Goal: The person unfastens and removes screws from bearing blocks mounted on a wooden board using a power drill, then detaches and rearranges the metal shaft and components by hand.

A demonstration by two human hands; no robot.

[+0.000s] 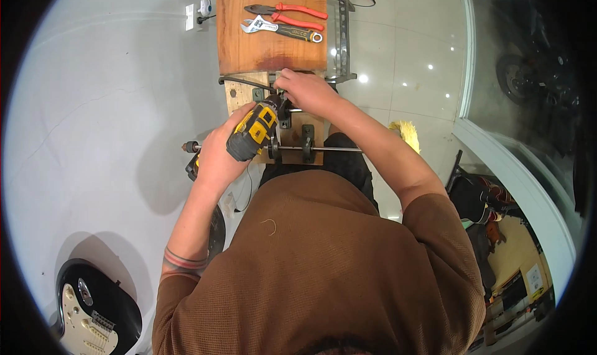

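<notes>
My left hand (pixel 219 151) is wrapped round the grip of a yellow and black cordless drill (pixel 254 130). The drill's front end points up and right toward a wooden base (pixel 240 89). Right at that front end is my right hand (pixel 306 92), its fingers bent and pressed together; whatever they hold is hidden. Below the right hand, a dark bearing block (pixel 308 142) sits on the base, with a metal shaft (pixel 339 148) running through it. A drill chuck (pixel 190 147) shows at the shaft's left end.
On a brown wooden board (pixel 273 56) beyond my hands lie red-handled pliers (pixel 298 12) and an adjustable wrench (pixel 287 30). A black metal frame (pixel 344 38) stands beside the board. An electric guitar (pixel 99 308) is at lower left, and a yellow brush head (pixel 406 135) at right.
</notes>
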